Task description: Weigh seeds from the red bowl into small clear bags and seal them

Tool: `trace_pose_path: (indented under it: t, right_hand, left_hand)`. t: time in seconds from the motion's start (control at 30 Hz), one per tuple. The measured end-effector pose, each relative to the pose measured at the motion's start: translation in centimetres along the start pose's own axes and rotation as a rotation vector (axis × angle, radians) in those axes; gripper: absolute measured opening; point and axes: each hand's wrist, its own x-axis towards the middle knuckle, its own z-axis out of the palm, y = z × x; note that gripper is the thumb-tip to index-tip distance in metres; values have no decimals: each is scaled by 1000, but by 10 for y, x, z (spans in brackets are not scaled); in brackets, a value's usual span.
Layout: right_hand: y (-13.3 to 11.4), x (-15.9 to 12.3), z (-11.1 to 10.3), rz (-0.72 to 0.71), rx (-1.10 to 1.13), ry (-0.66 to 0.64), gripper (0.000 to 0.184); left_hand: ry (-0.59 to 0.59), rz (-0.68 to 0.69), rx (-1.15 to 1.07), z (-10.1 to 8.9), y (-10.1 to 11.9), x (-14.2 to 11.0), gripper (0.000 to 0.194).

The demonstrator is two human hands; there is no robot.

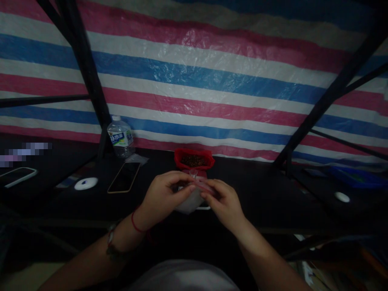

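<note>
Between my two hands is a small translucent plastic bag [190,202] with a pinkish-red strip along its top. My left hand [169,192] is closed on the bag's upper edge, thumb over fingers. On the other side my right hand [222,202] pinches the same edge near the red strip. Just beyond the fingertips, a small clear cup-like piece [193,173] shows; its lower part is hidden. Behind it sits a red bag [179,162], open at the top, holding many small brown grains [195,161]. A pale-edged flat object [204,207] is partly hidden beneath the bag.
On the black table [260,190] lie a phone [124,178] and a white oval device [86,183] at left, with another phone [18,176] farther out. A plastic bottle [120,139] stands by the metal post [91,68]. At right are a white device [342,197] and blue tray [357,178].
</note>
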Motion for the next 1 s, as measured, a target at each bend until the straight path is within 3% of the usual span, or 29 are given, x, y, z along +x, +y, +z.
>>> trace_pose_path:
  t: [0.1,0.17,0.27,0.37,0.47,0.57,0.73,0.87,1.0]
  right_hand:
    - [1,4,-7,113,103,-25,14]
    - [2,5,-10,117,121,-46,14]
    - [5,5,-11,99,112,-150,10]
    - [7,4,-8,77,86,-238,9]
    - [10,4,-3,107,64,-231,11]
    - [17,5,1,189,66,-193,15]
    - [32,4,5,306,165,-304,33]
    - [34,4,8,291,273,-325,44]
    - [28,5,6,200,306,-356,47]
  left_hand:
    - [-46,-62,-68,-1,-5,1,17]
    - [-164,-65,-76,-2,-8,2,21]
    - [-361,2,66,-4,-10,4,24]
    - [-455,67,254,-4,-13,5,26]
    - [-467,114,301,2,-19,7,24]
    - [-407,158,284,9,-29,8,18]
    - [-382,182,262,14,-35,9,20]
    - [-418,139,200,14,-32,8,22]
    - [-485,8,83,13,-32,7,29]
